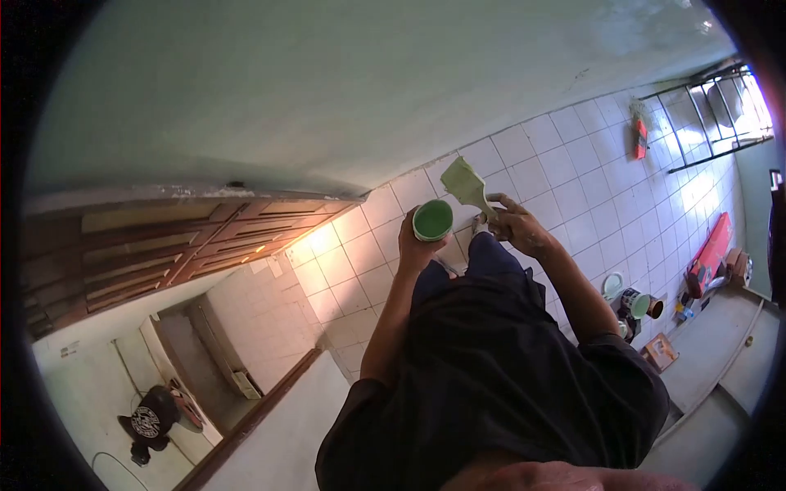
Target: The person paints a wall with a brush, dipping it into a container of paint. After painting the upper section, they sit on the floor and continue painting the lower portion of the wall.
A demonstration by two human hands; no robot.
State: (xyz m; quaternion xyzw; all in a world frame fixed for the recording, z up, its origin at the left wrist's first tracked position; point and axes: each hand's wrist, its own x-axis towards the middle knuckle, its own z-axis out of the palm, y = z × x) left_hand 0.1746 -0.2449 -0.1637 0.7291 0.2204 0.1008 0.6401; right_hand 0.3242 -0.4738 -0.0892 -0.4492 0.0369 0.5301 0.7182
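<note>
My left hand point(414, 247) is wrapped round a small tub of green paint point(433, 219), held upright enough that the green inside shows from above. In my right hand point(517, 227) is a wide paintbrush point(465, 182), coated in pale green and gripped by its handle. The brush head points away from me toward the wall, a little above and to the right of the tub, not touching it. Both hands are in front of my body, over the tiled floor point(540, 176).
A pale green wall point(327, 90) rises ahead, with a brown wooden door point(188, 245) at left. Right: a metal frame point(711, 114), a red object point(640, 139), a paint bucket point(634, 303), a long red item point(711, 254). A dark printed cloth point(151, 416) is at lower left.
</note>
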